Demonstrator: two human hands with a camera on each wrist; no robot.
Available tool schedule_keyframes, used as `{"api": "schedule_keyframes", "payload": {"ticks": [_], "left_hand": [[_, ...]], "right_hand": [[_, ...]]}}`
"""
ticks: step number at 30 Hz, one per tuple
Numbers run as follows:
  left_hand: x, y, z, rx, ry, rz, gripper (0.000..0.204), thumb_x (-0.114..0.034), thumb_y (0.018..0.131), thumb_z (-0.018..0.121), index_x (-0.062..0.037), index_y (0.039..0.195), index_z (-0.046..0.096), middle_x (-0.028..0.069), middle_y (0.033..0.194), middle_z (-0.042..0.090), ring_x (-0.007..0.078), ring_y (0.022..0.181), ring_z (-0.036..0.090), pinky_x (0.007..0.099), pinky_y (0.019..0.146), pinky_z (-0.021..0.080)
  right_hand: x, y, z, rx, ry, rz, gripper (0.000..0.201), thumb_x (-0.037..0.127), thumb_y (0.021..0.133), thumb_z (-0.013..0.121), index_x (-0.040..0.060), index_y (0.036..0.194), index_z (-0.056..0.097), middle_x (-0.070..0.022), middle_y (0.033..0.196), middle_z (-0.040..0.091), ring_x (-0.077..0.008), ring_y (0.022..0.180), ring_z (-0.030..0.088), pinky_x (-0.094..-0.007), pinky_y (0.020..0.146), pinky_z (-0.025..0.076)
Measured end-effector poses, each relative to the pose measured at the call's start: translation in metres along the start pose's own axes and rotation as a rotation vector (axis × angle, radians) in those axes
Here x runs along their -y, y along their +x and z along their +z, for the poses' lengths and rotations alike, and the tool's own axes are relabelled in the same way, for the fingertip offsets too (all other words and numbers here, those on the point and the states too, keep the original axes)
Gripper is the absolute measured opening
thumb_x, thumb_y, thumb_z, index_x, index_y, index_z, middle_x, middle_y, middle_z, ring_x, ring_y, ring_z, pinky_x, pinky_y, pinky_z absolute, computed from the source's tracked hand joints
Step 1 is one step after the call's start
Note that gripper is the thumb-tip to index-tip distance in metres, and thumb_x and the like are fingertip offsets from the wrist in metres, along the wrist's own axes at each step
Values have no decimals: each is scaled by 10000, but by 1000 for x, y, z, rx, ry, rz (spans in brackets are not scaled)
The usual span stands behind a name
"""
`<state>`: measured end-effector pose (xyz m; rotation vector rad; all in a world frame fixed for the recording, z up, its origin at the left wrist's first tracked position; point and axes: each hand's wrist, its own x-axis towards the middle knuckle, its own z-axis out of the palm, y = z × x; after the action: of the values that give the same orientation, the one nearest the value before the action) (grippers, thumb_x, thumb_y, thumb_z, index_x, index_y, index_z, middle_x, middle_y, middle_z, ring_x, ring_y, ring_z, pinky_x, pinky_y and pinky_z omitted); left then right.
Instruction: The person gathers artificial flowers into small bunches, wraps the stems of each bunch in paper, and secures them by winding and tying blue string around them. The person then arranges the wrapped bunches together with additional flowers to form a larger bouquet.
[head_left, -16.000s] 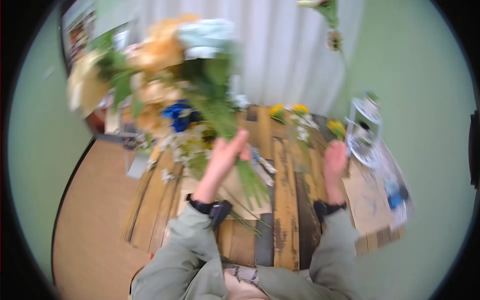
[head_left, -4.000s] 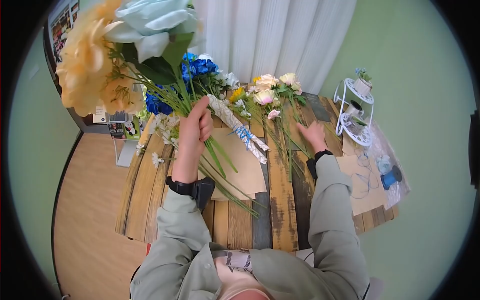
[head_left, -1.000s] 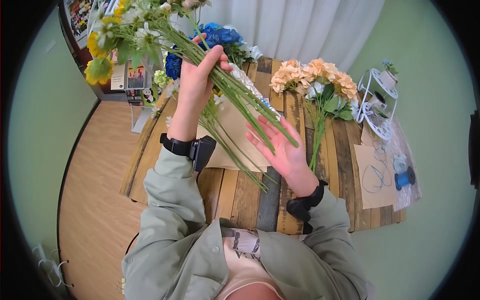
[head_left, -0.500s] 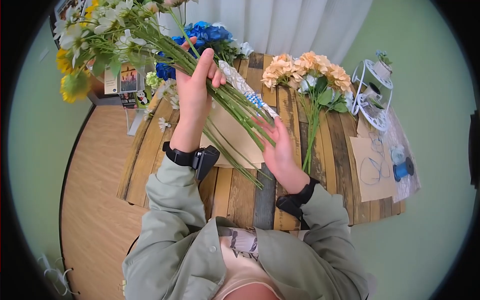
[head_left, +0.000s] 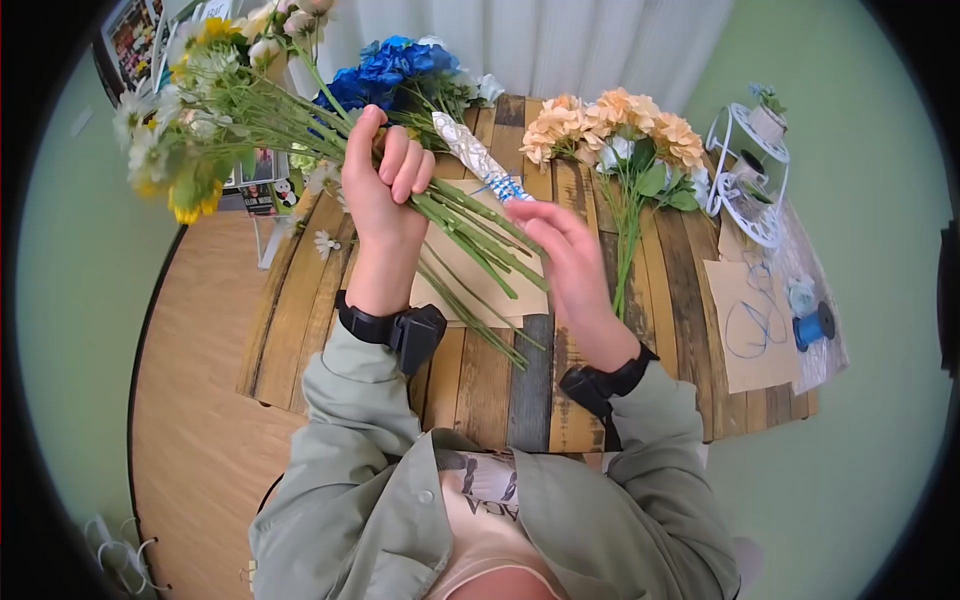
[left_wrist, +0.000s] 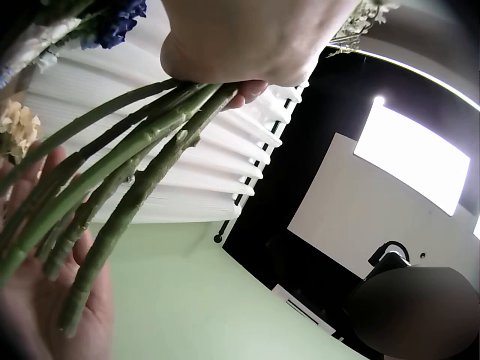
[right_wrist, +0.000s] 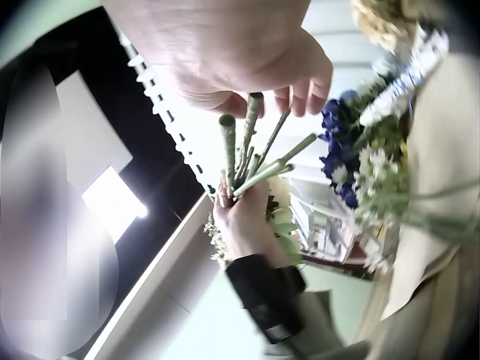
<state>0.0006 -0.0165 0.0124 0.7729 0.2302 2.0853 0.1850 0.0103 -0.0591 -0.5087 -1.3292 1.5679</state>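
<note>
My left hand [head_left: 385, 190] grips a bundle of green stems [head_left: 480, 225] with its fingers curled round them. White and yellow flowers [head_left: 195, 120] fan out from the bundle at the upper left, with pale pink ones above. At the cut ends is my right hand [head_left: 580, 275], its fingers loosely extended beside the stems. The left wrist view shows its palm [left_wrist: 56, 300] behind the stem ends [left_wrist: 71, 322]. Seen from the right wrist, the fingers [right_wrist: 300, 94] hang over the ends; whether they touch is unclear.
Peach flowers [head_left: 615, 125] lie on the wooden table [head_left: 660, 310] at the right. Blue flowers [head_left: 400, 65] and a white patterned wrapped handle [head_left: 470, 150] lie behind the hands. Brown paper [head_left: 750, 330], a blue spool [head_left: 813, 327] and a white stand [head_left: 750, 200] are at the far right.
Peach flowers have gone from my left hand to the table's right side; it holds the white and yellow bunch instead. The stem ends have shifted left and my right hand has turned from palm-up.
</note>
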Motion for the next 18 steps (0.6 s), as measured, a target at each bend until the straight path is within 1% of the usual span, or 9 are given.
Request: {"api": "schedule_keyframes", "payload": {"ticks": [1,2,4,5,9,11,12,15,18], "left_hand": [[-4,1,-2,27,-9,-21,184,-230,963,459,-139,830,546,-70,458,271,49,348,236,225,374,220],[-8,1,-2,53,-19,-41,225,-246,968,447,-144,800,557,-70,451,266,50,343,232,225,370,218],[-8,-3,1,37,-7,-58,266,-274,973,444,-152,774,572,-69,443,263,52,336,225,224,366,214],[-7,-6,4,39,1,-80,268,-284,973,448,-151,775,570,-69,443,261,53,334,225,224,365,215],[0,-15,12,2,122,-142,335,-358,970,453,-156,706,496,-65,442,256,59,329,243,225,361,226],[5,-19,14,-12,233,-152,395,-405,979,416,-177,657,432,-73,440,247,47,324,228,217,348,208],[11,-20,21,-166,271,-207,439,-415,977,414,-176,610,392,-68,437,242,65,325,231,231,346,218],[29,-27,19,2,295,-237,286,-321,959,495,-152,737,432,-45,447,313,80,329,287,244,361,278],[42,-16,8,242,370,-172,253,-255,923,566,-114,774,418,-36,491,355,98,389,389,247,424,346]], "right_hand": [[8,1,-3,-49,-341,-323,138,69,818,627,17,945,617,-66,1035,584,-219,987,558,-309,875,443],[18,0,-1,-38,-337,-324,138,69,818,627,17,945,617,-66,1035,584,-219,987,558,-309,875,443],[35,-6,5,78,-909,-710,171,57,780,664,22,936,605,-72,1007,563,-244,956,555,-335,825,451],[37,-6,9,125,-971,-748,209,71,749,698,18,927,602,-91,983,555,-259,919,551,-355,804,449],[32,-5,9,197,-962,-730,273,116,753,715,27,978,586,-108,1003,567,-279,946,552,-368,803,448],[34,-7,19,203,-731,-535,400,196,749,736,23,1059,552,-147,1022,580,-304,940,568,-369,789,451],[33,-7,24,232,-717,-564,400,196,749,736,23,1059,552,-147,1022,580,-304,940,568,-369,789,451],[16,9,11,339,-894,-244,495,275,778,714,-21,1116,507,-182,892,616,-314,802,616,-361,744,475],[-4,25,-3,276,-727,-243,453,261,785,699,-20,1089,512,-168,820,623,-307,746,622,-355,692,481]]}}
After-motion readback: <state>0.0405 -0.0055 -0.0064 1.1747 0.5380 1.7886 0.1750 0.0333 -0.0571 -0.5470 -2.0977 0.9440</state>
